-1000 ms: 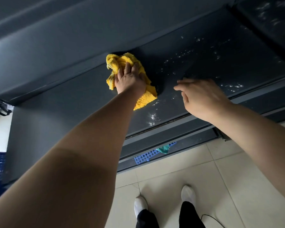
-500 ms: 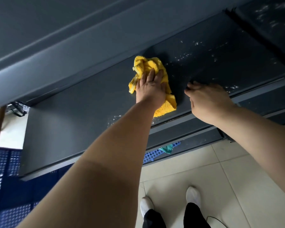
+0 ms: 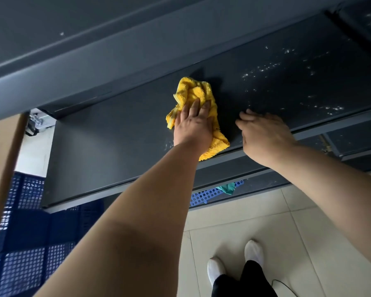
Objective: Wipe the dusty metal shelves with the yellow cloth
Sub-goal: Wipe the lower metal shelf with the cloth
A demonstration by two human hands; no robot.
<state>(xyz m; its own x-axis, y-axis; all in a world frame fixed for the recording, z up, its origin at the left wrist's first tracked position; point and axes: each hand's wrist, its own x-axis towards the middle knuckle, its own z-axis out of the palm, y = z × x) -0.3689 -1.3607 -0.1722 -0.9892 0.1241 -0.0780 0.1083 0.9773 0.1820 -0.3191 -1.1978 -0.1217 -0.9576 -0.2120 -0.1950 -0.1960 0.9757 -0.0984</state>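
A crumpled yellow terry cloth (image 3: 193,92) lies bunched on the dark grey metal shelf (image 3: 116,142), one corner reaching the shelf's front edge. Left of the cloth the surface looks clean; to its right, white dust specks dot it.

The left arm (image 3: 137,211) is reaching up and forward from the lower left, almost straight and bare along its whole visible length. The left hand (image 3: 193,127) is lying palm down, its fingers (image 3: 196,106) stretching out straight and close together, pressing flat on the yellow cloth (image 3: 193,91). The right arm (image 3: 330,179) is coming in from the right edge, its forearm bare. The right hand (image 3: 266,136) is resting palm down just beside the left hand without touching it. Its fingers (image 3: 251,116) are bending loosely and pointing leftward, lying on the shelf (image 3: 116,136) and gripping nothing.
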